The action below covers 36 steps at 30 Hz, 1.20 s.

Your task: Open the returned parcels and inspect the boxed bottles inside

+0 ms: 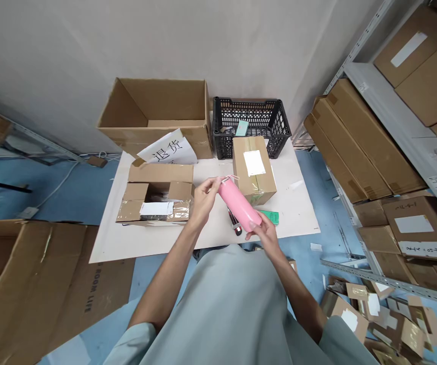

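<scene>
A pink bottle (239,204) is held tilted above the white table, its thin strap end toward the upper left. My left hand (205,199) grips that top end, fingers closed at the rim. At the base, my right hand (264,231) has its fingers and thumb around the bottom. Below the bottle lies a dark cutter-like tool (235,223), partly covered. A green flat box (268,217) rests beside my right hand. Just behind the bottle stands a taped carton (266,187) with a white label. Left of my left hand sits a small open carton (160,174).
A large open box (191,137) and a black plastic crate (279,129) stand along the wall. A paper sign (171,148) leans on the box. Shelving with cartons (370,142) rises at right; parcels (350,314) cover the floor there. A big carton (62,284) is at left.
</scene>
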{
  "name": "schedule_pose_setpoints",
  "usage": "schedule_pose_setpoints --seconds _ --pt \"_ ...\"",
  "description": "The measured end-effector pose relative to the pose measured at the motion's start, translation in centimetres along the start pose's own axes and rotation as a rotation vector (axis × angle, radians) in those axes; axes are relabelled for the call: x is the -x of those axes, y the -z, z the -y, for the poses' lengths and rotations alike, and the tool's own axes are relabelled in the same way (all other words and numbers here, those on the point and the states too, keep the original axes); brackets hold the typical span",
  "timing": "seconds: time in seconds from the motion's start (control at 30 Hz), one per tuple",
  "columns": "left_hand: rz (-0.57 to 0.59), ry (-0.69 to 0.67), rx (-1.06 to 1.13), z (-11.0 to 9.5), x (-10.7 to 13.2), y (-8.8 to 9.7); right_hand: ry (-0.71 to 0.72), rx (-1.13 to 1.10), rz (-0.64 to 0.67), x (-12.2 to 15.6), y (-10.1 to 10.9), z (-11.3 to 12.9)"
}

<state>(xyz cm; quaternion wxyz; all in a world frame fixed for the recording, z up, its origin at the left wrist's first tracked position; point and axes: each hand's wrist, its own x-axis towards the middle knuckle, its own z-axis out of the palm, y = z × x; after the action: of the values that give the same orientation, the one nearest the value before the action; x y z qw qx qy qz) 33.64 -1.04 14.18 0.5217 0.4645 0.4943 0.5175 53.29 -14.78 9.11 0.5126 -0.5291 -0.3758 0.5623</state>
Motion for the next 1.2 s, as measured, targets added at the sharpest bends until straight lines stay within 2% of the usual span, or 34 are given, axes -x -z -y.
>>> schedule_pose_setpoints --seconds 0.07,0.17,0.3,0.4,0.47,0.53,0.6,0.7,0.77,0.8,0.87,0.97,1.07,1.2 --pt "0.027 -0.013 -0.015 -0.3 0.0 0.6 -0.237 -0.335 0.138 -0.1 0.3 0.2" --pt "0.108 -0.017 0.024 -0.5 0.0 1.2 -0.463 -0.605 0.202 -0.1 0.4 0.0" --pt "0.233 0.082 0.146 -0.2 0.0 1.7 -0.603 -0.749 0.247 0.1 0.2 -0.2" --pt "0.242 0.151 0.179 -0.1 0.1 2.1 -0.601 -0.737 0.296 -0.1 0.3 -0.5" --pt "0.208 0.168 0.177 0.1 0.2 2.6 -0.545 -0.609 0.331 -0.5 0.9 -1.0" --pt "0.13 0.172 0.18 0.6 0.4 3.5 -0.433 -0.349 0.336 -1.5 2.2 -1.8" --pt "0.035 0.173 0.183 1.3 0.8 4.6 -0.262 0.055 0.269 -2.9 3.9 -3.1" --pt "-0.068 0.191 0.186 2.6 1.7 6.4 -0.011 0.821 0.145 -5.7 6.7 -5.7" --pt "-0.115 0.214 0.195 3.4 2.6 7.4 0.016 1.242 0.184 -7.4 8.0 -7.5" --pt "-0.136 0.226 0.2 3.8 3.1 7.7 0.008 1.384 0.225 -8.2 8.4 -8.3" --pt "-0.173 0.249 0.206 4.4 4.1 8.3 -0.007 1.526 0.294 -9.2 8.8 -9.6" --pt "-0.226 0.259 0.198 5.0 5.5 8.9 0.012 1.548 0.33 -9.9 9.0 -10.5" --pt "-0.295 0.235 0.166 5.2 6.4 9.4 0.025 1.554 0.352 -9.7 9.5 -10.3" --pt "-0.372 0.171 0.116 5.0 6.8 9.6 0.08 1.507 0.354 -7.9 10.6 -9.0"
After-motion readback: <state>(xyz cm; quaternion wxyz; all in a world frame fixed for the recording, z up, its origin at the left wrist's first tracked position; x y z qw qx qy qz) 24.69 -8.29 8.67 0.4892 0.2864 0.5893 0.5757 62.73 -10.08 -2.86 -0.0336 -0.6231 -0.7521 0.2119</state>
